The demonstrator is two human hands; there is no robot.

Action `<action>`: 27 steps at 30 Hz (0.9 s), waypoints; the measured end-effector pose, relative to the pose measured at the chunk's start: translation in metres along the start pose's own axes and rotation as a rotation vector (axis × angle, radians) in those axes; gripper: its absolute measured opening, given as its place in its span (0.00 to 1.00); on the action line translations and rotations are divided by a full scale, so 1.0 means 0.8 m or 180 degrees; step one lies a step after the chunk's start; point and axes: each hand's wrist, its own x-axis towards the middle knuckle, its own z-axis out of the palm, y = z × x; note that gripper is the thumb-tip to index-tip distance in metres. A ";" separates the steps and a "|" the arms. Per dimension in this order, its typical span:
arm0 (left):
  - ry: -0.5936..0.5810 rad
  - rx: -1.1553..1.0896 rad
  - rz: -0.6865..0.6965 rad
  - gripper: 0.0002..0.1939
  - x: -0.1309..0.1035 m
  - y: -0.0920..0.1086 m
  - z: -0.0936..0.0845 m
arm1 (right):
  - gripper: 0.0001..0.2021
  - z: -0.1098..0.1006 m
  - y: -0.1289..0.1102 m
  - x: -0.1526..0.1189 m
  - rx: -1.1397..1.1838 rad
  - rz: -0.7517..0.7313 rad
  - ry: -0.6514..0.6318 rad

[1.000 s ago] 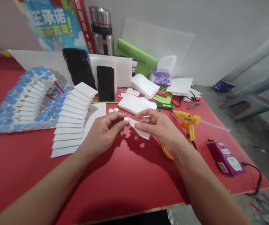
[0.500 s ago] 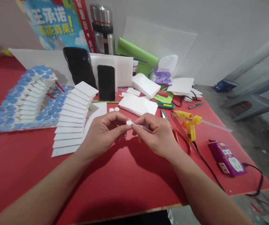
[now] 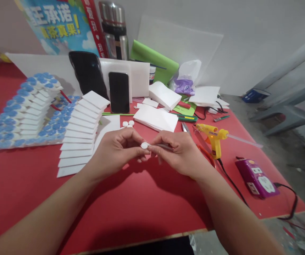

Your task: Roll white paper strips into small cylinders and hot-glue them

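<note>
Just now, mid-frame: white paper roll (image 3: 144,145) sat between the two hands, its round end turned up toward the head camera. A second earlier, a broad flap of the strip (image 3: 165,146) hung below the right fingers; by this moment it showed nearly edge-on, a thin pale line running into the right hand. Reading of it: winding under way, with some strip apparently still left unrolled, though how much could not be told. Left hand (image 3: 117,147) pinched the roll between thumb and forefinger, other fingers curled beneath. Right hand (image 3: 176,152) kept thumb and forefinger closed over the strip, fingertips almost meeting the left's. Forearms entered from the lower left and lower right, angled inward, hands apparently raised over the red tabletop (image 3: 142,212), shadow below. Small finished-looking rolls (image 3: 131,123) lay just above the left hand in frame, left of a paper stack (image 3: 156,118).
</note>
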 end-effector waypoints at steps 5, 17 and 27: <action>0.0037 -0.0199 0.0019 0.08 0.000 0.004 0.004 | 0.06 -0.001 -0.003 0.000 0.0265 0.0117 0.0056; 0.0305 -0.0149 0.0230 0.04 -0.004 0.001 0.016 | 0.06 0.007 0.000 0.001 0.0302 0.0189 0.0376; 0.0202 0.0377 0.0595 0.09 0.001 0.004 0.000 | 0.22 0.000 0.005 0.013 0.2216 0.1258 -0.0018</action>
